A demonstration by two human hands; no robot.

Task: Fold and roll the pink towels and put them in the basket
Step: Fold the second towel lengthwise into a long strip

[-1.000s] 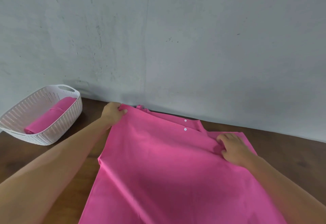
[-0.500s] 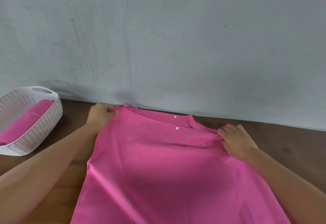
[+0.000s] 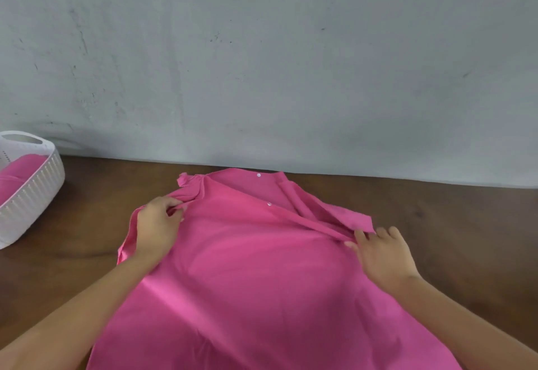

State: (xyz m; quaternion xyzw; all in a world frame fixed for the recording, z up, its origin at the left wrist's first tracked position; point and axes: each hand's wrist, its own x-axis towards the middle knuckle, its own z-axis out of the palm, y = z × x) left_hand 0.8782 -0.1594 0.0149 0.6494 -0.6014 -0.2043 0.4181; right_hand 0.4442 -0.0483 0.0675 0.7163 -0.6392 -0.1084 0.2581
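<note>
Fingers of the left hand (image 3: pixel 157 231) curl round a pinched fold at one far corner of the pink towel (image 3: pixel 250 276); those of the right hand (image 3: pixel 384 256) pinch the opposite edge, thumb underneath. Between them the cloth lies spread on the wooden table (image 3: pixel 436 224), its near part running out of view below. Beyond the hands, an under layer bearing two white snaps (image 3: pixel 258 175) is exposed and bunched. Uneven pull could skew the fold, and those ridges may be trapped as creases. Farthest left, the white basket (image 3: pixel 43 189) already holds one rolled towel (image 3: pixel 17 177).
</note>
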